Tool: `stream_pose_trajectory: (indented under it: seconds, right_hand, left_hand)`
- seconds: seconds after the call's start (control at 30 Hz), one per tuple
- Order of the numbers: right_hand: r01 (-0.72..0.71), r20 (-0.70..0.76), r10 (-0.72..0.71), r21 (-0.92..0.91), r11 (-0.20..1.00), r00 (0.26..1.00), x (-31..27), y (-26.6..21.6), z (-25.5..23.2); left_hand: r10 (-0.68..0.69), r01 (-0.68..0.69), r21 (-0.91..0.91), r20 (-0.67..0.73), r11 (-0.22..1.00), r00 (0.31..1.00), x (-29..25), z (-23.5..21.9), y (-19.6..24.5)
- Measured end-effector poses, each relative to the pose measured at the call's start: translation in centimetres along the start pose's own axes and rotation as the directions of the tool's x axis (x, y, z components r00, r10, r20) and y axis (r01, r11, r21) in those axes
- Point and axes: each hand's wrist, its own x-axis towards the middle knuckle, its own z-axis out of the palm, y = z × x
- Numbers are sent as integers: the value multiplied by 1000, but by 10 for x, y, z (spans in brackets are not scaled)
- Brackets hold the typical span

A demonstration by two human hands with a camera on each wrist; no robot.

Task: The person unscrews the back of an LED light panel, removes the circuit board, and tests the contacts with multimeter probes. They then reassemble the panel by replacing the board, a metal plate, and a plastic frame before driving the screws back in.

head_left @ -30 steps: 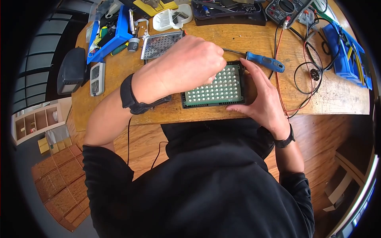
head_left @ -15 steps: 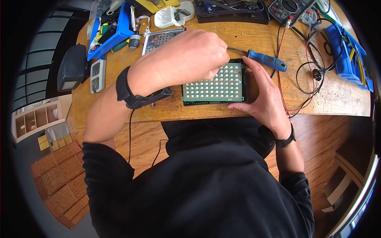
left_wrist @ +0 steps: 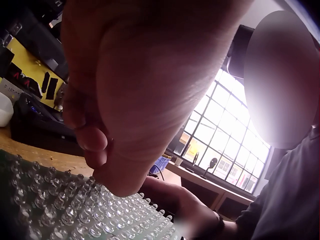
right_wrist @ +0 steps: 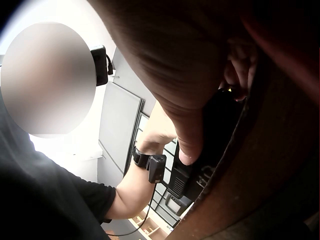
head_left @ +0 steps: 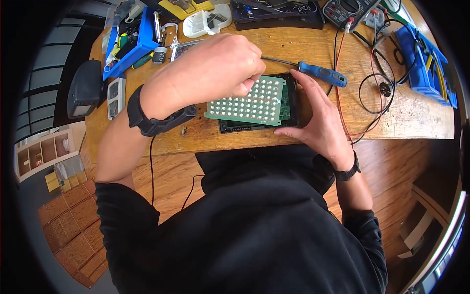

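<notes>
My left hand [head_left: 223, 68] pinches a green LED board [head_left: 259, 111] by its clear LEDs, its fingers curled down over the upper part of the board. Close up in the left wrist view, thumb and fingertips meet among the rows of LEDs [left_wrist: 107, 215]. Tilted and shifted left, the board overlaps a black plastic case [head_left: 293, 105], where another dark green circuit board [head_left: 286, 110] shows inside. My right hand [head_left: 323, 117] grips the right end of that case, thumb at the near corner and fingers at the far one. The right wrist view shows the thumb [right_wrist: 190, 145] against the case's side.
A blue-handled screwdriver [head_left: 322, 73] lies behind the case. Multimeter [head_left: 350, 12] leads and cables [head_left: 377, 98] spread on the right, near a blue bin [head_left: 423, 73]. Another blue bin [head_left: 129, 49] of tools stands left, with a perforated metal panel [head_left: 183, 49] partly behind my left forearm.
The LED board has come away leftward and tilted with my left hand, uncovering the right side of the case's inside. My right hand keeps its place at the case.
</notes>
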Motion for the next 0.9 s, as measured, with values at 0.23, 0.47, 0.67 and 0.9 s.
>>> stream_pose_trajectory:
  seconds: [0.23, 0.47, 0.67, 0.9]
  right_hand:
    - [23, -1, -23, -3, 1000, 1000, 0, 1, -1]
    - [21, -4, -21, 4, 1000, 1000, 1, 1, -1]
    - [0, -24, -1, -36, 999, 1000, 1, -1, -3]
    - [-183, -64, 194, 142, 973, 979, -4, 3, -4]
  left_hand:
    - [-7, 7, -38, -1, 999, 1000, -11, 2, -11]
    - [-98, 95, -86, -28, 992, 995, -43, -10, -34]
    - [-224, 222, -109, -3, 969, 975, -79, -21, -46]
    - [-318, 319, -197, 36, 927, 947, -111, -11, -41]
